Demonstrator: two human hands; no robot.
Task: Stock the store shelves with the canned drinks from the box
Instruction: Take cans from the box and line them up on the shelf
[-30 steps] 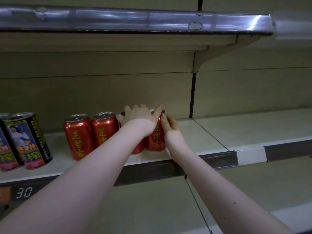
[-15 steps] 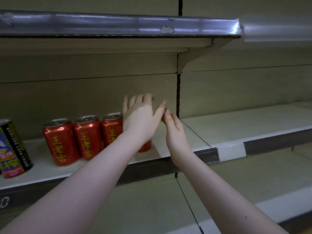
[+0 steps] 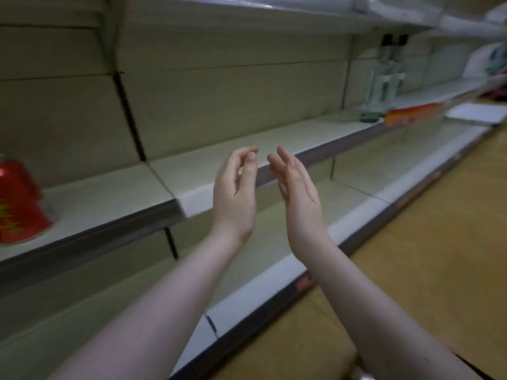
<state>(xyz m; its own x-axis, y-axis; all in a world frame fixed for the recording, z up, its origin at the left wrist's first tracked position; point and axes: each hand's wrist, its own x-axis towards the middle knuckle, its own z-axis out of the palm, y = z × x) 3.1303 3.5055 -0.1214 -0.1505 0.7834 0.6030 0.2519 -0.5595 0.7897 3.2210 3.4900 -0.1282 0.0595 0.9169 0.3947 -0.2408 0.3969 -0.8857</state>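
One red can [image 3: 19, 204] stands at the far left edge of the view on the middle shelf [image 3: 109, 193]; the other cans are out of frame. My left hand [image 3: 236, 193] and my right hand [image 3: 296, 187] are held up side by side in front of the shelf edge, palms facing each other. Both are empty, fingers loosely apart and slightly curled. They are well to the right of the red can and touch nothing. The box is not clearly in view.
A lower shelf [image 3: 274, 272] runs below the hands. Clear glass bottles [image 3: 381, 89] stand far right on the middle shelf, beside an orange price strip [image 3: 408, 116]. Yellowish-brown floor [image 3: 439, 229] lies to the right. The picture is motion-blurred.
Both hands let go of the red cans and pulled back off the shelf. The view swung right, so the cans slid to the left edge.
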